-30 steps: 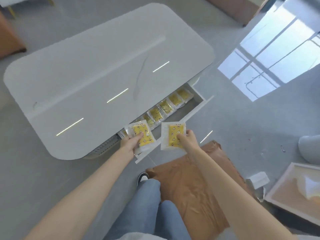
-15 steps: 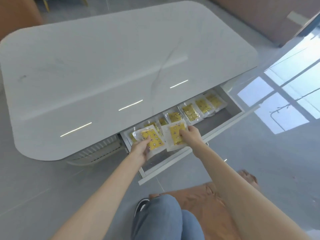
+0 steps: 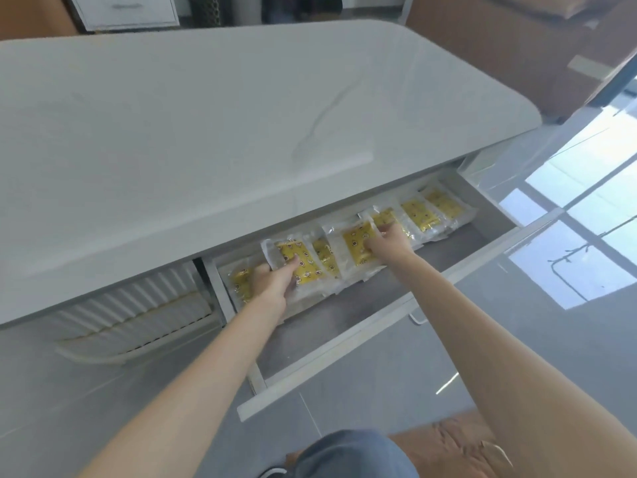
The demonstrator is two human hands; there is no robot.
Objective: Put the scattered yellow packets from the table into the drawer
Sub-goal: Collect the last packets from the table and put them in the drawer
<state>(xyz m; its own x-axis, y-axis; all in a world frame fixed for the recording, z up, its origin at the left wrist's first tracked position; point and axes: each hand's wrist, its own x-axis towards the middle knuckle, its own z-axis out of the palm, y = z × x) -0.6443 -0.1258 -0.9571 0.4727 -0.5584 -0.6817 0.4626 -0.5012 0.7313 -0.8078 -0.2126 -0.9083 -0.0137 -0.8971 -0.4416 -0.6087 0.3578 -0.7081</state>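
An open white drawer [image 3: 386,322] with a grey floor sticks out from under the white table [image 3: 206,132]. A row of several yellow packets in clear wrap lies along its back, reaching to the right end [image 3: 422,215]. My left hand [image 3: 272,281] pinches one yellow packet [image 3: 303,262] over the drawer's left part, thumb on top. My right hand [image 3: 387,241] grips another yellow packet [image 3: 355,248] near the middle of the row. Both packets sit down among the others inside the drawer.
The table top shows no packets on it. A ribbed white panel [image 3: 134,312] lies under the table, left of the drawer. Brown crumpled material [image 3: 458,446] and my jeans knee [image 3: 348,453] are on the grey floor below. Furniture stands behind the table.
Both hands have moved forward from in front of the drawer into it, carrying their packets down onto the row. The view has come closer to the table.
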